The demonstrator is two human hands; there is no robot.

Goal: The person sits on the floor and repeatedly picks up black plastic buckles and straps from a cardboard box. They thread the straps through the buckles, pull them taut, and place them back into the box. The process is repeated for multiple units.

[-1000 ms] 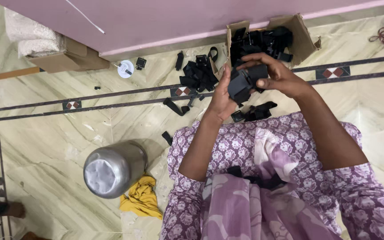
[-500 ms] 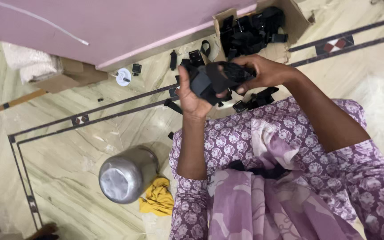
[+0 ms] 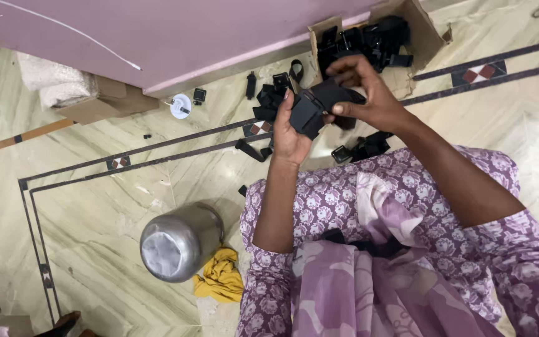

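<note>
Here, left hand (image 3: 289, 134) and right hand (image 3: 369, 93) grip one black strap piece (image 3: 319, 106).

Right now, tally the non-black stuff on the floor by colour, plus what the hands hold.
Silver: 1, metal pot
Yellow: 1, cloth
White: 2, round disc, folded fabric
Brown: 2, cardboard box, flat cardboard
Held: 1, black strap piece, gripped by left hand and right hand
Total: 7

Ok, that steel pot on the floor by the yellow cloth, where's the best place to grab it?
Grip the steel pot around its narrower neck, just behind the mouth, coming from above. It lies tipped on its side, mouth toward the camera, and its rounded belly looks too wide and smooth for one hand. The yellow cloth touches its right side.
</note>
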